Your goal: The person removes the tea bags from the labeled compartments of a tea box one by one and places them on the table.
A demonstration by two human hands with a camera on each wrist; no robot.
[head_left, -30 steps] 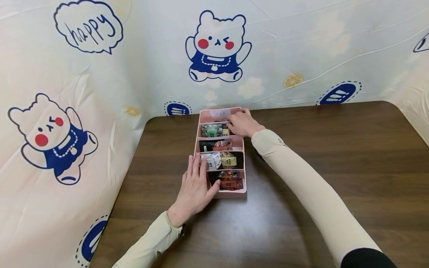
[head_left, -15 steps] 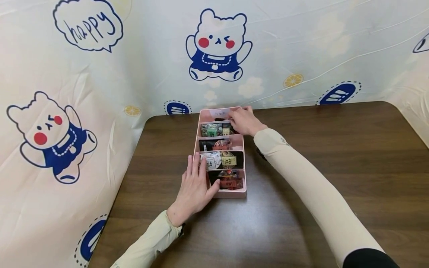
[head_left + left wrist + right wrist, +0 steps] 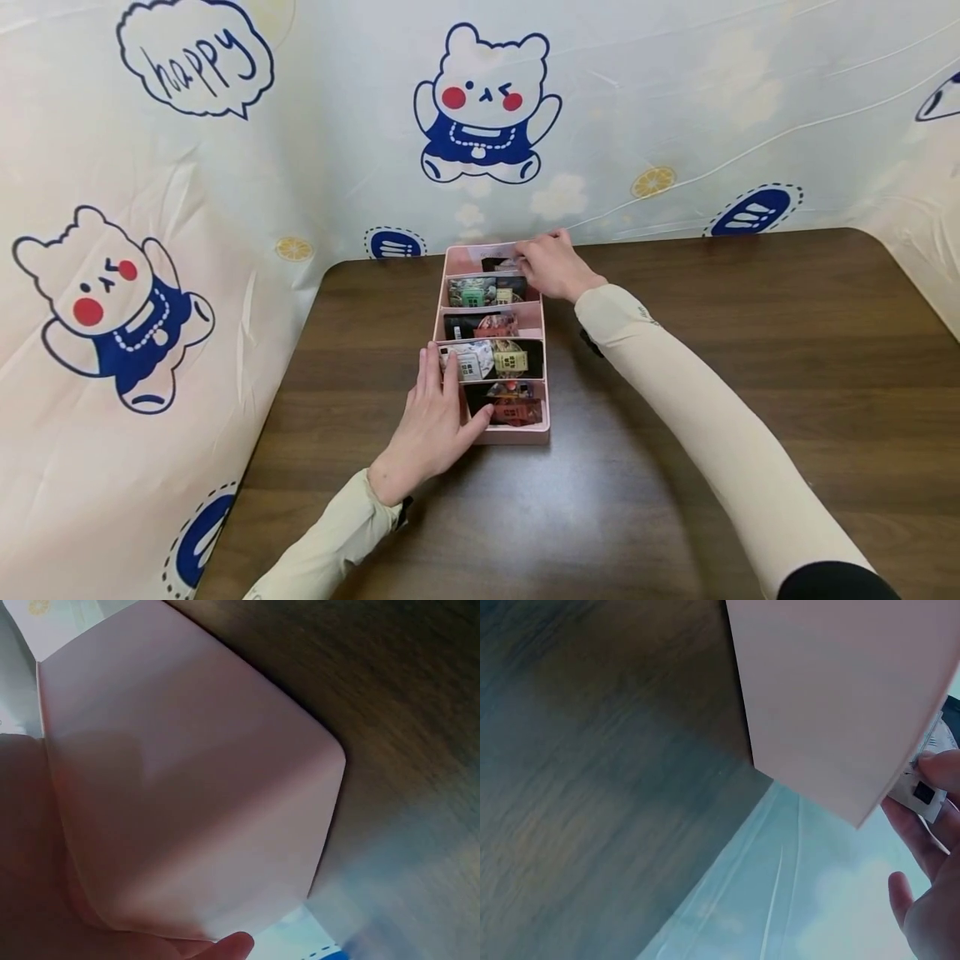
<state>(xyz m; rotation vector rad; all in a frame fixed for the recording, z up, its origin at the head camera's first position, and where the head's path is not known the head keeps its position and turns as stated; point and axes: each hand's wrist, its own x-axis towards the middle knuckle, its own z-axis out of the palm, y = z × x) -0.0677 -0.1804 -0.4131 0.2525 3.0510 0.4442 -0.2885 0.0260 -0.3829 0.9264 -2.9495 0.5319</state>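
Note:
A pink divided box [image 3: 517, 436] stands on the wooden table, with flat snack packets in its compartments. My left hand [image 3: 425, 425] rests on its near left side, fingers straight over the rim and the thumb over the near compartment. At the far right corner, my right hand [image 3: 557, 267] reaches into the farthest compartment. In the right wrist view, that hand's thumb and fingers pinch a white and black packet [image 3: 922, 791] at the box's rim. The left wrist view shows mostly the box's pink side wall [image 3: 202, 772] and part of the left hand.
Green and dark packets [image 3: 487, 292] lie in the second compartment, with more packets [image 3: 512, 360] in the nearer ones. Brown tabletop [image 3: 712, 350] surrounds the box. A cloth curtain [image 3: 330, 125] printed with bears hangs behind the table and at its left.
The right hand has shifted slightly right at the far compartment, and more of the dark packet there shows. The left hand stays on the rim.

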